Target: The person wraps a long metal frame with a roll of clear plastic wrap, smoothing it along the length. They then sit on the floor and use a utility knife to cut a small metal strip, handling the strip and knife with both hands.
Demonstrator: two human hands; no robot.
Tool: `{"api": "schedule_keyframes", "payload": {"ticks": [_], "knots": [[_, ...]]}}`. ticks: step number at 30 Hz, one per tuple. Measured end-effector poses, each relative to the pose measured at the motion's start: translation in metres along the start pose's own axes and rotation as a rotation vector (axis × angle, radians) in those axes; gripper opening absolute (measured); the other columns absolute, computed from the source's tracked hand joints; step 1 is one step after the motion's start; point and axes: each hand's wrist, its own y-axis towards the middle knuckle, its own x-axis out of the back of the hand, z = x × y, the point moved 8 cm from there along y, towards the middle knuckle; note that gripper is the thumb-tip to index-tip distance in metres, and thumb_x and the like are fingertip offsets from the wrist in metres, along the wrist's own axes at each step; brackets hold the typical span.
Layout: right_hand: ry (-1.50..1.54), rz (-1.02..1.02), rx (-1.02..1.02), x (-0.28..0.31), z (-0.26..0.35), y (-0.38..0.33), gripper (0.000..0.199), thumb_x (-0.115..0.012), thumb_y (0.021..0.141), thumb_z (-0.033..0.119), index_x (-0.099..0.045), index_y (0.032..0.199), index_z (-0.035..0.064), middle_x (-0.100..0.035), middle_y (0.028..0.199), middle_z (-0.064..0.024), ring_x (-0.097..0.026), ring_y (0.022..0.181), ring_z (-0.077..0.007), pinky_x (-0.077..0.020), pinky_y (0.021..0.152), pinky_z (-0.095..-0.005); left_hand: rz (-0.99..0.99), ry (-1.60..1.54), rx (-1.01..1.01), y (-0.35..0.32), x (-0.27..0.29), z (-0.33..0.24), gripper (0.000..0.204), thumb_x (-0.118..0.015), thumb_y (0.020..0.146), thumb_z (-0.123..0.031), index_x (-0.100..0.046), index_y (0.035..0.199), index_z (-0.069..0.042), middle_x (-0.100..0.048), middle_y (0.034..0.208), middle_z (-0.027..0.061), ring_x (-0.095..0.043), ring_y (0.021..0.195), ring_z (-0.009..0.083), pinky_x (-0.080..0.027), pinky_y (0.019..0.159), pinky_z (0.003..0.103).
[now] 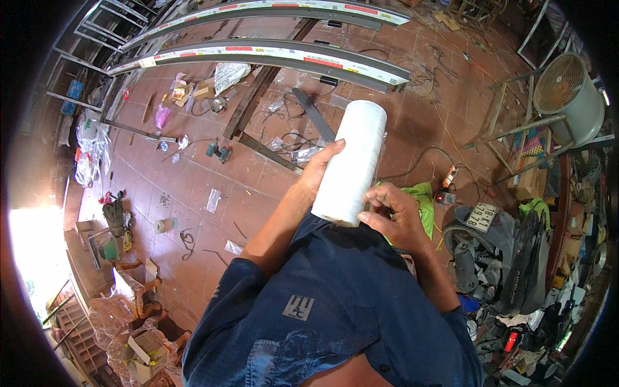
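tiled workshop floor (193,187) below; white film roll (350,164) upright, left hand (320,169) gripping its side, right hand (393,213) pinching its lower edge.

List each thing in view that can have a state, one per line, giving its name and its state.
Roll of clear stretch film: upright, braced against the shirt, held.
Left hand: gripping the roll's side.
Right hand: fingers picking at the roll's lower edge.
Curved metal rails: lying across supports.
Round fan: running or stopped, cannot tell.
Motorbike: parked.
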Motion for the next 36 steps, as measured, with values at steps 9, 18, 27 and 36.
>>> {"api": "schedule_keyframes", "payload": {"ticks": [9, 18, 27, 36], "knots": [[-0.352, 0.184, 0.099, 0.003, 0.012, 0.002, 0.031, -0.080, 0.084, 0.009, -0.063, 0.108, 0.0010, -0.070, 0.095, -0.0188, -0.071, 0.089, -0.0383, -0.0544, 0.076, -0.0444, 0.020, 0.085, 0.048, 0.010, -0.005, 0.005, 0.070, -0.067, 0.094, -0.045, -0.053, 0.138, 0.007, -0.069, 0.117, 0.0244, -0.072, 0.098, 0.0311, -0.060, 0.089, 0.043], [-0.394, 0.241, 0.148, 0.005, 0.002, 0.003, 0.016, -0.075, 0.085, 0.005, -0.067, 0.098, 0.0008, -0.069, 0.092, -0.0144, -0.068, 0.084, -0.0326, -0.0516, 0.075, -0.0404, -0.041, 0.131, 0.065, 0.016, -0.006, 0.002, 0.064, -0.071, 0.092, -0.042, -0.058, 0.131, 0.007, -0.072, 0.110, 0.0217, -0.073, 0.092, 0.0281, -0.062, 0.082, 0.040], [-0.344, 0.356, 0.082, 0.009, -0.012, 0.018, 0.017, -0.068, 0.090, 0.009, -0.062, 0.103, 0.0022, -0.063, 0.106, -0.0165, -0.064, 0.095, -0.0363, -0.0513, 0.082, -0.0444, -0.003, -0.007, 0.056, 0.033, -0.009, -0.005, 0.066, -0.067, 0.093, -0.044, -0.056, 0.134, 0.008, -0.071, 0.111, 0.0232, -0.073, 0.093, 0.0301, -0.062, 0.085, 0.042], [-0.093, 0.229, -0.129, 0.004, -0.046, 0.034, 0.016, -0.072, 0.091, 0.010, -0.062, 0.101, 0.0019, -0.067, 0.098, -0.0137, -0.067, 0.087, -0.0286, -0.0532, 0.075, -0.0364, -0.078, -0.067, -0.031, 0.038, 0.037, -0.018, 0.068, -0.069, 0.092, -0.044, -0.056, 0.135, 0.006, -0.072, 0.112, 0.0213, -0.073, 0.093, 0.0288, -0.061, 0.085, 0.041]]}}
